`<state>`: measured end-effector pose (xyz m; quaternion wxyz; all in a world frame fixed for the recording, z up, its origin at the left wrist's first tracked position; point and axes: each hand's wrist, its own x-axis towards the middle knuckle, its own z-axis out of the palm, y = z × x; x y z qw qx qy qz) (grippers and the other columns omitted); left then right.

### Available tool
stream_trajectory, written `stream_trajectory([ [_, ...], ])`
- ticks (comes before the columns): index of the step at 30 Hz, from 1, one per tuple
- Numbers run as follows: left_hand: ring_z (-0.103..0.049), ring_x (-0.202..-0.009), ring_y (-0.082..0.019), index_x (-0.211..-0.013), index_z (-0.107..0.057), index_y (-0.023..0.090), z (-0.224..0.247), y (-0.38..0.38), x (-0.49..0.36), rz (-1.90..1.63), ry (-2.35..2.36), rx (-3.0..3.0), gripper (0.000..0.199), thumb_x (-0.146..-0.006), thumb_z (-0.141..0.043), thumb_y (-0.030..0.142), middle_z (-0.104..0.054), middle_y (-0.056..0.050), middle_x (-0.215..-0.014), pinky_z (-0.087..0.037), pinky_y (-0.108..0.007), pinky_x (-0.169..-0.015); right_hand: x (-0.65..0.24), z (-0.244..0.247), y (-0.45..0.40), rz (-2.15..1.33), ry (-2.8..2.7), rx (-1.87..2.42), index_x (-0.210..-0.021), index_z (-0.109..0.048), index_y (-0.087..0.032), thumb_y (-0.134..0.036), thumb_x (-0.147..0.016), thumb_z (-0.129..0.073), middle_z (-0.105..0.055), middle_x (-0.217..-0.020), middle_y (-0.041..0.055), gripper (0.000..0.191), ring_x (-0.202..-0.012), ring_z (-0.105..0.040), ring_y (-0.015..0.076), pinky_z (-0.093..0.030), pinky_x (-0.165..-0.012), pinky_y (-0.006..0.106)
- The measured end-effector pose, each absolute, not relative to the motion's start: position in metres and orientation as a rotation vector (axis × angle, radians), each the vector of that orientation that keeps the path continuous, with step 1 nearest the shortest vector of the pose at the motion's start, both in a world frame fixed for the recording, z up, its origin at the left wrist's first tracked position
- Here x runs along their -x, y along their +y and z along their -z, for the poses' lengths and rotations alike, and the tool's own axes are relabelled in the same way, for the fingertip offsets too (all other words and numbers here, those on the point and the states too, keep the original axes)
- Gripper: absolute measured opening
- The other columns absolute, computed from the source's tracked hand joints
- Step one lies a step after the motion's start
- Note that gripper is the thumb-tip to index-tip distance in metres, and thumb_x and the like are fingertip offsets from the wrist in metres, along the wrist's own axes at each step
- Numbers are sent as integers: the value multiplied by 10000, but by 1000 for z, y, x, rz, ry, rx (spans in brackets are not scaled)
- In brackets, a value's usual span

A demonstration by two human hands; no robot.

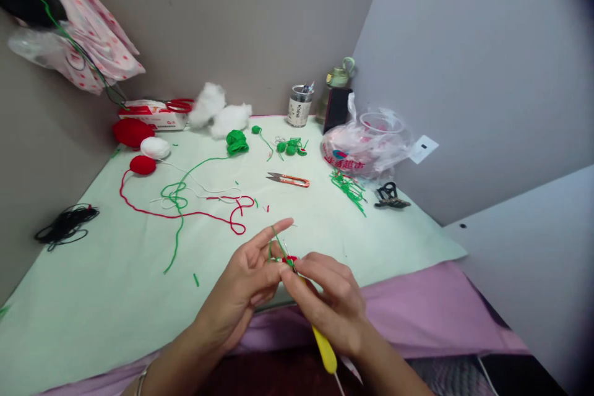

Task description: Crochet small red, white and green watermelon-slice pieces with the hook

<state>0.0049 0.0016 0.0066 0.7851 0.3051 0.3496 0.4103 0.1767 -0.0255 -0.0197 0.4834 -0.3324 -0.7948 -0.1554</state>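
My left hand (253, 269) pinches a small crocheted piece (289, 259) in red, green and white. Its index finger is stretched out, with a strand of green yarn (277, 237) running over it. My right hand (330, 294) is closed round a crochet hook (324, 349) with a yellow handle. The hook's thin metal tip is at the crocheted piece, between both hands; whether it passes through a stitch is too small to tell. Fingers partly hide the piece. Beyond my hands, thread snips (288, 180) with orange handles lie on the table.
Red yarn balls (143, 165), a white ball (155, 148) and a green skein (237, 143) trail loose strands across the left. White stuffing (231, 120), a pen tin (299, 106) and a plastic bag (366, 145) stand at the back. Green yarn scraps (348, 190) and a hair claw (392, 197) lie right.
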Motion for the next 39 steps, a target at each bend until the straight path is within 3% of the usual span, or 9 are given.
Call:
stream_trajectory([
  [2, -182, -463, 8, -1361, -732, 264, -8, 4, -2, -827, 696, -612, 629, -759, -916, 250, -518, 82, -724, -161, -145, -411, -182, 17, -24, 281, -2002, 766, -1187, -757, -156, -50, -969, -661, -773, -1018, 87, 260, -998, -763, 195, -664, -854, 277],
  [4, -206, -463, 10, -1363, -729, 265, -8, 7, 0, -837, 694, -645, 628, -764, -915, 231, -499, 87, -705, -160, -138, -412, -186, 15, -22, 120, -1999, 755, -1223, -741, -166, -100, -1032, -592, -781, -1041, 95, 251, -1026, -765, 187, -664, -856, 281],
  [9, -422, -517, -27, -1461, -646, 299, -4, 10, 7, -927, 814, -878, 718, -793, -902, 231, -540, 70, -766, -342, -136, -458, -188, 15, -18, -310, -1844, 713, -1300, -719, -245, -107, -1062, -522, -787, -1143, 105, 338, -1030, -776, 171, -663, -826, 278],
  [14, -594, -527, -54, -1490, -608, 339, -6, 9, 12, -894, 908, -1042, 696, -843, -840, 226, -590, 55, -879, -482, -194, -533, -191, 14, -19, -337, -1896, 705, -1321, -713, -227, -70, -1024, -561, -797, -1185, 122, 369, -1056, -788, 184, -665, -809, 270],
  [19, -692, -557, -99, -1441, -657, 323, -5, 11, 14, -876, 884, -1024, 643, -834, -847, 229, -608, 52, -880, -535, -241, -611, -189, 17, -22, -275, -1881, 703, -1322, -704, -212, -103, -1049, -545, -791, -1217, 129, 334, -1078, -784, 176, -666, -835, 268],
  [23, -691, -573, -88, -1442, -656, 342, -1, 12, 17, -902, 837, -993, 628, -852, -844, 239, -600, 56, -871, -516, -216, -597, -184, 23, -23, -227, -1854, 721, -1284, -720, -207, -151, -1071, -529, -792, -1209, 130, 291, -1037, -790, 173, -664, -822, 265],
  [30, -530, -521, -50, -1409, -696, 342, -3, 10, 15, -949, 979, -1127, 612, -831, -815, 182, -600, 46, -848, -470, -157, -465, -181, 29, -24, -289, -1807, 755, -1199, -731, -213, -80, -1045, -520, -799, -1167, 122, 293, -969, -801, 162, -649, -716, 230],
  [34, -581, -519, -76, -1349, -744, 328, -3, 10, 12, -1036, 1026, -1237, 562, -816, -779, 154, -599, 46, -809, -541, -198, -512, -184, 30, -30, -435, -1765, 785, -1226, -721, -245, -90, -1050, -527, -788, -1196, 116, 305, -1004, -799, 184, -670, -744, 275],
  [39, -645, -534, -88, -1292, -771, 309, -4, 15, 25, -1084, 1198, -1220, 529, -789, -782, 144, -584, 53, -831, -541, -227, -555, -192, 21, -34, -589, -1464, 782, -1209, -744, -287, -118, -1067, -514, -781, -1160, 81, 318, -984, -799, 209, -698, -797, 375],
])
